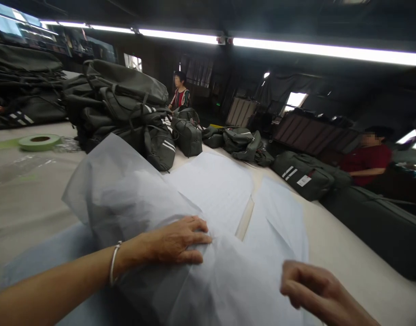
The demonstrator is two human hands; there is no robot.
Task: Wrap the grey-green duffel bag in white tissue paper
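My left hand, with a silver bangle at the wrist, lies with fingers stretched out on a thin, whitish see-through sheet. One side of this sheet stands up in a loose, creased fold; paper or plastic film, I cannot tell which. Beneath and beyond it, more pale sheets are spread over the table. At the lower right, my right hand is a little blurred, its fingers curled in over the sheets' right side. Nothing shows in its grip.
Dark green bags are piled at the back left, and several more line the far edge. A large bag with white stripes and a tag lies right. A pale green tape roll rests left. Two people are beyond the table.
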